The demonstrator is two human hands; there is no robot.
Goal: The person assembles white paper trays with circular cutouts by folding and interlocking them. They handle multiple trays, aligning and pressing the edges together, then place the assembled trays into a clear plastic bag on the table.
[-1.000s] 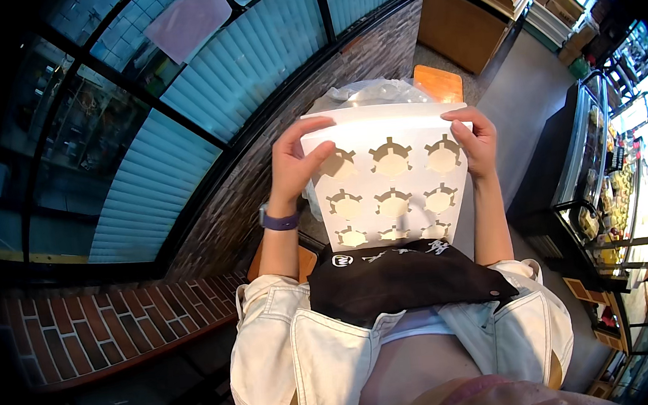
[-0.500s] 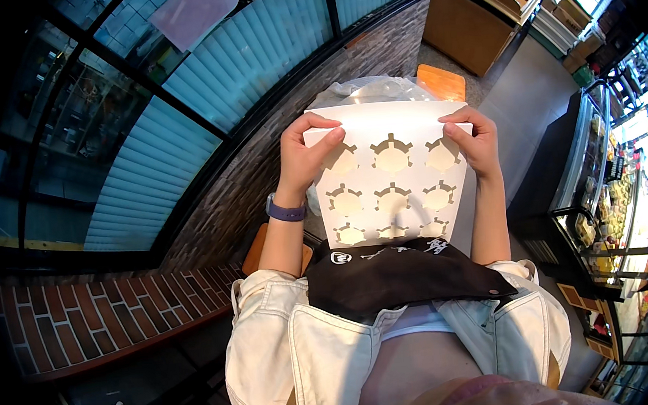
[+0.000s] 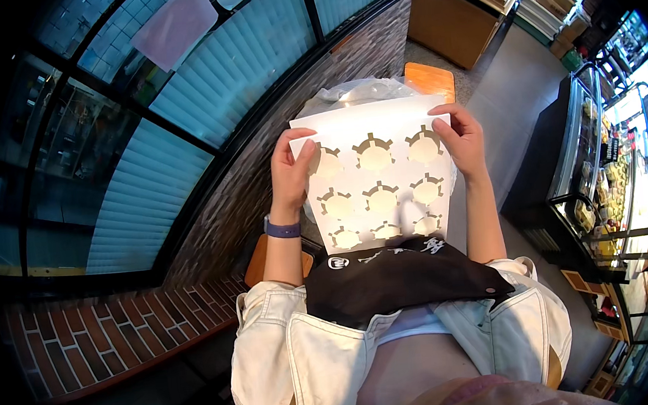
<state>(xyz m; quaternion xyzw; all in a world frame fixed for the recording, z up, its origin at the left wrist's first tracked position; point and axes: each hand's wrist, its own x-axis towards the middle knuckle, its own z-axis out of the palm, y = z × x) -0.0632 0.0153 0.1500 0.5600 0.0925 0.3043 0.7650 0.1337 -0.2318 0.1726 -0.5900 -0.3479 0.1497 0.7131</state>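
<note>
A white cardboard cupcake insert (image 3: 400, 172) with rows of round, notched cutouts is held up in front of my chest. Another white layer shows through its holes and above its far edge. My left hand (image 3: 293, 168) pinches the far left corner, thumb on the near face. At the far right corner my right hand (image 3: 460, 140) grips in the same way, fingers behind the card. The card's near edge meets the black apron (image 3: 398, 276) that I wear. A dark band sits round my left wrist.
Behind the card lies clear plastic wrapping (image 3: 353, 93), with an orange-brown wooden chair (image 3: 430, 80) beyond it. A brick ledge (image 3: 121, 336) and a windowed wall stand at left. A glass display case (image 3: 577, 182) is at right, a wooden counter (image 3: 450, 17) at the far end.
The insert and both hands have shifted slightly left in view. My left thumb has slid outward toward the card's edge, uncovering more of the corner cutout. Both hands still hold the card.
</note>
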